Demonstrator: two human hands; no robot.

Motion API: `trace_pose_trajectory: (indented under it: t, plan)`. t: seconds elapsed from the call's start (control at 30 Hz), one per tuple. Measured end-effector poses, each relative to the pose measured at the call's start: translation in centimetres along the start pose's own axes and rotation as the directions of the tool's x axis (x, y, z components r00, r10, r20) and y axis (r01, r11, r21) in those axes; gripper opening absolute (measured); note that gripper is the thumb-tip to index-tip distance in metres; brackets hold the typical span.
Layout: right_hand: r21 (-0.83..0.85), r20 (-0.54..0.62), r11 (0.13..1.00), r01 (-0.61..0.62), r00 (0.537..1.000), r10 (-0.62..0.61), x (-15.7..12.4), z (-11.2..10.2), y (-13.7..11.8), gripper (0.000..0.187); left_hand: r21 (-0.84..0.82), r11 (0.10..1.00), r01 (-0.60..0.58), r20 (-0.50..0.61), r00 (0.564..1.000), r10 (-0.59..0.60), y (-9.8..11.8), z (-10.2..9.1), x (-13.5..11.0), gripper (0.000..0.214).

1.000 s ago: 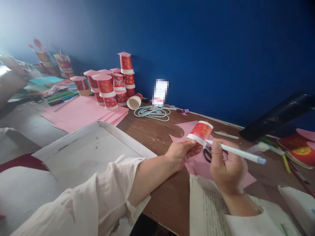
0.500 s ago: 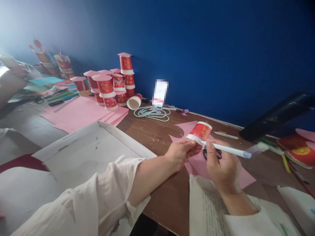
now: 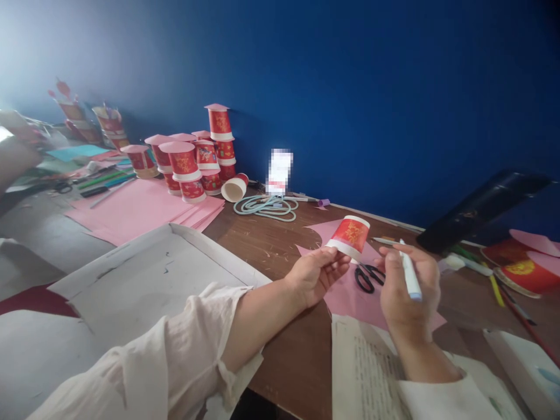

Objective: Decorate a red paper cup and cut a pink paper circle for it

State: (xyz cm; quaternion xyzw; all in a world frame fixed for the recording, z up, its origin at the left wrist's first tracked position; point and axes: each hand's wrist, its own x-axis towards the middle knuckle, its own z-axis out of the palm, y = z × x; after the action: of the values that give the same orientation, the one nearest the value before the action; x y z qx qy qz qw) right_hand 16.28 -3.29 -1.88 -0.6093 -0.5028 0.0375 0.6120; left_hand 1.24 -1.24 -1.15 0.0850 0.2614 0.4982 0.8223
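My left hand [image 3: 315, 271] is closed around the white-banded end of a red paper cup [image 3: 350, 236] with a gold print, tilted in the air. My right hand [image 3: 411, 286], to the right of the cup and apart from it, grips a white pen-like tube [image 3: 410, 274] with a pale blue end. Below the cup, black-handled scissors [image 3: 370, 279] lie on a cut pink paper sheet [image 3: 345, 297]; their blades are mostly hidden.
Red cups with pink paper discs [image 3: 181, 160] stand stacked at left, near pink sheets [image 3: 131, 210]. A coiled cable [image 3: 266, 207] lies before a blurred-out phone [image 3: 279, 172]. A shallow white box [image 3: 144, 286], black cylinder [image 3: 481, 210] and printed page [image 3: 363, 361] surround the work. Another person's arm [image 3: 17, 151] shows far left.
My right hand has drawn the white tube away from the cup and turned it more upright. The scissors are more exposed. My left hand still holds the cup; the view has shifted slightly.
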Motion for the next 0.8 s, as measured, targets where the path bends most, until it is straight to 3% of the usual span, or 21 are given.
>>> trace_pose_trajectory:
  t: [0.2,0.53,0.8]
  plan:
    - [-0.123,0.070,0.972,0.201,0.979,-0.194,-0.7,0.1,-0.1,0.029,-0.034,0.999,-0.014,0.023,1.000,0.015,0.1,0.0,0.0,0.008]
    - [-0.099,0.216,0.945,0.311,0.934,-0.285,-1.3,0.3,0.3,0.027,-0.038,0.999,-0.035,0.025,0.999,0.036,0.3,0.2,0.1,0.010]
    - [-0.175,0.250,0.854,0.489,0.861,-0.442,-0.8,0.2,0.8,0.023,-0.054,0.998,-0.022,0.008,1.000,0.022,0.3,0.4,0.0,0.011]
